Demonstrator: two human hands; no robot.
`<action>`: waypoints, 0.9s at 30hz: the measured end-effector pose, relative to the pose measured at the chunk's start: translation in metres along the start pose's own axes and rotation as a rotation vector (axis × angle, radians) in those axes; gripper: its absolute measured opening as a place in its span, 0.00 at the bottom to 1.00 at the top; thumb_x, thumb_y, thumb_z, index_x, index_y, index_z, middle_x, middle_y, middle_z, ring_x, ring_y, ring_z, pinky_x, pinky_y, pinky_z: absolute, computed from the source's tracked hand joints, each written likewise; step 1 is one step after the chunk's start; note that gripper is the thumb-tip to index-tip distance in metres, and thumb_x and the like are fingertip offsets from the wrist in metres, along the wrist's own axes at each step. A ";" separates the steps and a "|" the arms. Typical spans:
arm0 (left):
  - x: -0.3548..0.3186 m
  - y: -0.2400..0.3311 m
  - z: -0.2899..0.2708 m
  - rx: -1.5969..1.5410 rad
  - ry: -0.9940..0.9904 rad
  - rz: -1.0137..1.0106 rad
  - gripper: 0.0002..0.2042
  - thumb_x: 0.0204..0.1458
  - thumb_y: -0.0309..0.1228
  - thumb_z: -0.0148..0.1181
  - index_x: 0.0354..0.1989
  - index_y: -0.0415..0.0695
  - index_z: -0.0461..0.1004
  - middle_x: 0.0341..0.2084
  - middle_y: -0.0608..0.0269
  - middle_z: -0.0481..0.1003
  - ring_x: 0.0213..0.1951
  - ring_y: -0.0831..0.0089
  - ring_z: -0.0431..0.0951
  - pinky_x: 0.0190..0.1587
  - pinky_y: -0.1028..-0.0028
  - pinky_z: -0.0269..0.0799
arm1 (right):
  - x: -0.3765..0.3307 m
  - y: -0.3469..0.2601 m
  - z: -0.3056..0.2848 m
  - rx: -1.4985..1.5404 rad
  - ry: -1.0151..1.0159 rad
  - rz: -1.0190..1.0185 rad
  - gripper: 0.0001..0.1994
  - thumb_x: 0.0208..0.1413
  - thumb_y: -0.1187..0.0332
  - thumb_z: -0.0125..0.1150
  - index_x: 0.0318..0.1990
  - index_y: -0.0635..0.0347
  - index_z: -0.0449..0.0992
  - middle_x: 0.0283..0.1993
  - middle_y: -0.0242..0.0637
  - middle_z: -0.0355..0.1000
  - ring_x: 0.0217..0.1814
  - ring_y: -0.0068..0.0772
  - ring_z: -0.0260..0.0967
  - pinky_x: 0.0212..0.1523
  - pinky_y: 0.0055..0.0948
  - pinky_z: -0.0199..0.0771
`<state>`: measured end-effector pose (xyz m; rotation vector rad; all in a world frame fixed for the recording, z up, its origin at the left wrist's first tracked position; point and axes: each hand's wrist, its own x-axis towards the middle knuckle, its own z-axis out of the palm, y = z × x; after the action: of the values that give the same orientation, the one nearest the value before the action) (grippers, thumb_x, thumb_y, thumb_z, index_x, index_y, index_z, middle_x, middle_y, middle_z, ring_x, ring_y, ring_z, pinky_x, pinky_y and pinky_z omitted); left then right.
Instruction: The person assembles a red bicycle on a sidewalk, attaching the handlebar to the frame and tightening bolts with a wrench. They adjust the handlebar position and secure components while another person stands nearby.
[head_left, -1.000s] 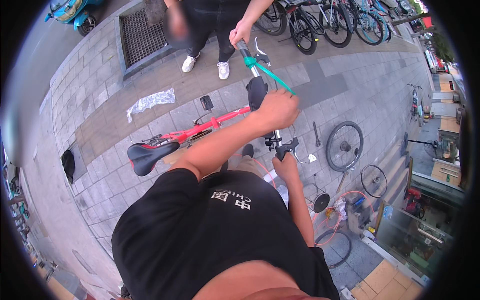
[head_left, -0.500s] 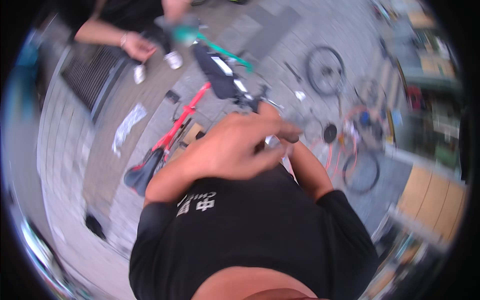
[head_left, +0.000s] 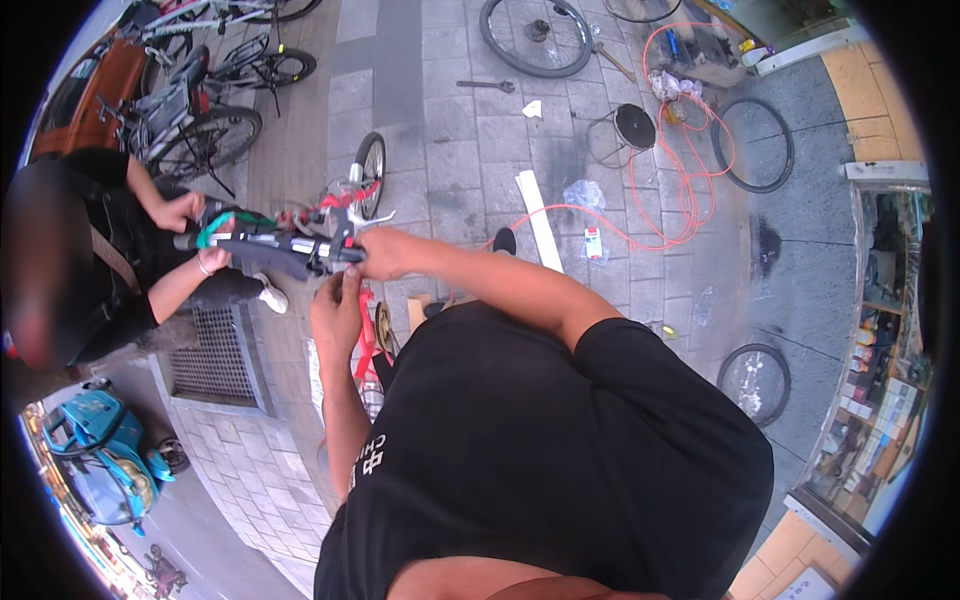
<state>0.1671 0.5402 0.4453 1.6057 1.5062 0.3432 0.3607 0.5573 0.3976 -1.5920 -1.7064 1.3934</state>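
A red bicycle (head_left: 368,325) stands in front of me, leaning to my left, partly covered by my arms. Its handlebar (head_left: 305,248), black and silver, stretches leftward from my hands. My right hand (head_left: 383,252) is closed around its near end, beside a silver brake lever (head_left: 378,216). Just below, my left hand (head_left: 336,308) pinches with thumb and finger against the underside of the bar; what lies between them is hidden. At the far end, another person's hands (head_left: 212,258) hold the bar near a green piece (head_left: 225,226).
Right of me, an orange hose (head_left: 690,195) coils over the paving. Around it lie a loose wheel (head_left: 537,35), tyres (head_left: 752,145), a wrench (head_left: 486,86) and a white strip (head_left: 540,222). Parked bikes (head_left: 215,130) and a blue scooter (head_left: 100,450) stand at left. A floor grate (head_left: 212,355) is nearby.
My view has swung leftward with my body. My right hand, uncovered now, is at the handlebar end; my left hand, earlier raised in front of my chest, has come down beside it.
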 end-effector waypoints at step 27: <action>0.118 0.054 0.067 -1.042 0.226 -0.576 0.23 0.67 0.57 0.57 0.34 0.49 0.77 0.19 0.71 0.70 0.24 0.72 0.73 0.28 0.66 0.71 | -0.283 0.435 -0.139 0.285 0.866 1.060 0.21 0.57 0.57 0.59 0.49 0.63 0.85 0.54 0.58 0.80 0.59 0.60 0.78 0.62 0.49 0.77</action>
<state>0.2773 0.6268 0.4051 0.3102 1.4815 0.8171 0.7625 0.2818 0.1717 -2.4954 -0.1118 0.9279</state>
